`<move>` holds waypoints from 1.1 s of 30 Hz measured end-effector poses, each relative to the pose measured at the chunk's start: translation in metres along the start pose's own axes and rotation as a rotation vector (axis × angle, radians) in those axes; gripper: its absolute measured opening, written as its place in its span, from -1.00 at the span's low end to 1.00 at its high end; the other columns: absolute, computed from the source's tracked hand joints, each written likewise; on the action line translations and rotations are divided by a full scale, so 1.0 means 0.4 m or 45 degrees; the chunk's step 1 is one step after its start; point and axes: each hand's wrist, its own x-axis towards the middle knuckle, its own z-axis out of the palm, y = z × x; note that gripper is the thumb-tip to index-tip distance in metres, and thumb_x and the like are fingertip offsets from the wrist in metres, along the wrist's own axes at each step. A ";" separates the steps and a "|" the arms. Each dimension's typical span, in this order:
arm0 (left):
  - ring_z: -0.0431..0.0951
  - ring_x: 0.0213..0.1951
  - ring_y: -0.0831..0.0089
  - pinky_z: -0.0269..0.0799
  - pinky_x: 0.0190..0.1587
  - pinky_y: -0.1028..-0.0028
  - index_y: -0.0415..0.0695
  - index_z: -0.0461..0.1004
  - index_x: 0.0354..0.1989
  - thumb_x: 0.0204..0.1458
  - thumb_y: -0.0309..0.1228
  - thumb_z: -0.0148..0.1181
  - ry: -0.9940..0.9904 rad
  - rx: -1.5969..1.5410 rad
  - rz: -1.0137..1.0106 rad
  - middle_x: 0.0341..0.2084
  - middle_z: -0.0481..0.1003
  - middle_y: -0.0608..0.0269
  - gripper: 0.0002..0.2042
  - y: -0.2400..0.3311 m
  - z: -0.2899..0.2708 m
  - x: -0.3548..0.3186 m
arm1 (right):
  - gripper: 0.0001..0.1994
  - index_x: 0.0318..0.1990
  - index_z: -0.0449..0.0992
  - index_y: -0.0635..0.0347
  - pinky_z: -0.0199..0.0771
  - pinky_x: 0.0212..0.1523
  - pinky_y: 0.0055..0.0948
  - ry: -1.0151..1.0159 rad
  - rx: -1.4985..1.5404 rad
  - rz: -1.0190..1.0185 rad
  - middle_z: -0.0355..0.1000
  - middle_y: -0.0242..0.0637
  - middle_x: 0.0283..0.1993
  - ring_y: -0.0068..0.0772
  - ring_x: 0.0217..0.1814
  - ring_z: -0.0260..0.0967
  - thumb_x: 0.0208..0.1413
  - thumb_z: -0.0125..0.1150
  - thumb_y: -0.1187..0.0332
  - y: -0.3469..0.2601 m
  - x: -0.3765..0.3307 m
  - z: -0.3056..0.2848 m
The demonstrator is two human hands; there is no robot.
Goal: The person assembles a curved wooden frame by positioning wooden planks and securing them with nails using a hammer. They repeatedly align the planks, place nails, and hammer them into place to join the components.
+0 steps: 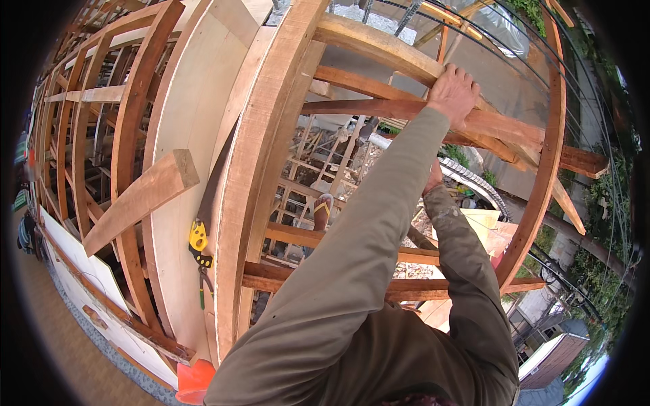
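My left hand (455, 96) is out ahead with its fingers curled over a wooden beam (379, 49) of the open timber frame. Just below that hand, a darker reddish beam (504, 126) runs to the right. Nearer to me is my right hand (434, 177), partly covered by my left forearm; its fingers are hidden, and I cannot see what it holds. A hand saw (198, 237) with a yellow and black handle lies left of the thick upright-looking timber (267, 135), beside pliers (203, 284) with green on the handles.
Through the frame's gaps I see rubble and scrap wood (325, 155) far below. A sandaled foot (323, 208) rests among the timbers. A short plank (142, 199) juts out at left, near a plywood strip (196, 88). Cables (575, 88) pass at right; an orange object (195, 380) sits lower left.
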 end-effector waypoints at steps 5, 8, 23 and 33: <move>0.44 0.03 0.29 0.16 0.15 0.17 -0.09 0.50 0.09 -0.24 0.22 0.48 0.007 0.007 0.002 -0.09 0.53 0.23 -0.21 -0.006 0.005 -0.007 | -0.71 -0.13 0.62 0.19 0.60 -0.23 0.02 -0.132 -0.188 0.031 0.61 0.04 -0.26 0.13 -0.22 0.61 0.13 0.24 0.18 -0.162 0.033 -0.134; 0.44 0.03 0.29 0.16 0.16 0.17 -0.09 0.51 0.07 -0.25 0.22 0.48 0.026 0.015 0.004 -0.09 0.53 0.23 -0.22 -0.001 0.010 -0.009 | -0.67 -0.08 0.60 0.22 0.60 -0.19 0.05 -0.199 -0.256 0.231 0.61 0.06 -0.24 0.19 -0.19 0.59 0.15 0.27 0.17 -0.329 -0.032 -0.239; 0.44 0.03 0.26 0.19 0.08 0.22 -0.13 0.51 0.00 -0.31 0.16 0.53 0.024 -0.091 0.008 -0.13 0.51 0.18 -0.24 0.003 -0.029 -0.016 | -0.68 -0.12 0.46 0.32 0.44 -0.07 -0.51 1.280 0.444 0.409 0.39 -0.37 -0.14 -0.57 -0.11 0.35 0.17 0.50 0.34 -0.260 -0.135 -0.541; 0.43 0.09 0.25 0.18 0.14 0.19 -0.12 0.47 0.07 -0.30 0.17 0.52 0.009 -0.058 0.009 -0.06 0.51 0.14 -0.20 0.013 -0.036 -0.011 | -0.58 -0.11 0.58 0.41 0.64 -0.44 -0.53 1.204 0.845 0.391 0.55 -0.30 -0.23 -0.57 -0.28 0.52 0.03 0.59 0.25 -0.221 0.082 -0.744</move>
